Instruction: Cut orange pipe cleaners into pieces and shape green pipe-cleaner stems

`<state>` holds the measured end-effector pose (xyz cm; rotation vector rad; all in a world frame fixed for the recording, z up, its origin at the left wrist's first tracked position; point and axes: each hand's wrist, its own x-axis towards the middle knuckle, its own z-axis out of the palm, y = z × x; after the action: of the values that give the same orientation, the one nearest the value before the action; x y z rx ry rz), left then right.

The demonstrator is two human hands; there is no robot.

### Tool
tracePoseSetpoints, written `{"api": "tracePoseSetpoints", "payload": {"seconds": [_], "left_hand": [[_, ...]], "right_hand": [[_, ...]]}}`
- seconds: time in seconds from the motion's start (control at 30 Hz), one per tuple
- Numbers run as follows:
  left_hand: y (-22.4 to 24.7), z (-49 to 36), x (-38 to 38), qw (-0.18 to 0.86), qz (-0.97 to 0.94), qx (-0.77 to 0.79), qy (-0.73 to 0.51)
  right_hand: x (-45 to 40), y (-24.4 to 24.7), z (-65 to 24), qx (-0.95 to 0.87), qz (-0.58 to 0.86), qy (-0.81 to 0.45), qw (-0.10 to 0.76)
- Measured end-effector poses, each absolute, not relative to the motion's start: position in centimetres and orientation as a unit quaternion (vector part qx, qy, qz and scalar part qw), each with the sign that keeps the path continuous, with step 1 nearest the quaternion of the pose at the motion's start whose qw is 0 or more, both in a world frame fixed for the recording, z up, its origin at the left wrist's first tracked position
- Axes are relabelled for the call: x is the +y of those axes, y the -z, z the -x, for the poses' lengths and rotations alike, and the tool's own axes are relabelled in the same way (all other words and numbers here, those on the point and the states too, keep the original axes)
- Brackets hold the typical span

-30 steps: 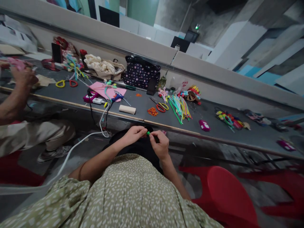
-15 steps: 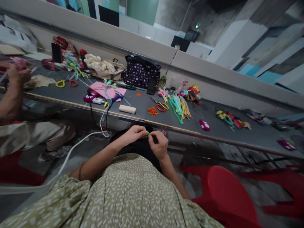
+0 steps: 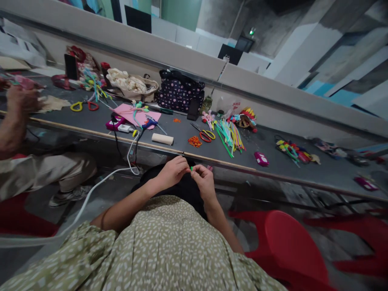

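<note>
Above my lap, just in front of the table edge, both hands meet at a small green piece (image 3: 191, 169), too small to make out fully. My right hand (image 3: 204, 182) pinches it between thumb and forefinger. At its left side, my left hand (image 3: 174, 171) is closed, its fingertips drawn together against the piece. On the table ahead lie a cream-coloured roll (image 3: 163, 139), a small pile of orange bits (image 3: 194, 141), scissors with red and yellow handles (image 3: 206, 135) and a bundle of coloured pipe cleaners (image 3: 228, 135).
Further back on the dark table (image 3: 184, 129) stand a dotted bag (image 3: 182, 91) and a basket of cream cloth (image 3: 133, 87). A white cable (image 3: 91, 192) hangs at left. A co-worker's hand (image 3: 22, 97) holds something pink. A red stool (image 3: 291, 242) stands at right.
My left hand has turned, its fingers now curled higher over the front. The green piece has shifted slightly right and up, with my right fingers closer around it.
</note>
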<state>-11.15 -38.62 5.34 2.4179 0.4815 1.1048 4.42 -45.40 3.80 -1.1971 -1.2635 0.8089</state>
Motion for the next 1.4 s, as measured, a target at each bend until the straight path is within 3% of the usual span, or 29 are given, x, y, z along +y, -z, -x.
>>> {"api": "tracePoseSetpoints", "payload": {"seconds": [0.23,0.3,0.57,0.7,0.87,1.03,1.4], "left_hand": [[-5.17,11.17,-38.5,0.5,-0.766,0.238,-0.327],[-5.22,11.28,-38.45,0.533,-0.749,0.235,-0.316],[-5.78,11.65,-38.45,0.362,-0.836,0.216,-0.352],[-5.74,11.47,-38.48,0.394,-0.813,0.26,-0.342],[-5.44,11.28,-38.33,0.434,-0.786,0.291,-0.331],[-5.41,11.17,-38.45,0.422,-0.794,0.284,-0.333],[-5.97,11.63,-38.76,0.23,-0.891,0.151,-0.361]], "right_hand": [[-46.05,-3.85,-4.2,-0.633,0.54,-0.123,0.541],[-46.1,-3.91,-4.2,-0.665,0.535,-0.065,0.517],[-45.92,-3.47,-4.14,-0.611,0.58,-0.151,0.518],[-45.97,-3.55,-4.38,-0.631,0.566,-0.137,0.513],[-45.97,-3.96,-4.41,-0.691,0.537,-0.033,0.483],[-45.89,-4.02,-4.09,-0.684,0.544,-0.007,0.487],[-45.6,-3.96,-4.33,-0.521,0.529,-0.359,0.565]]}}
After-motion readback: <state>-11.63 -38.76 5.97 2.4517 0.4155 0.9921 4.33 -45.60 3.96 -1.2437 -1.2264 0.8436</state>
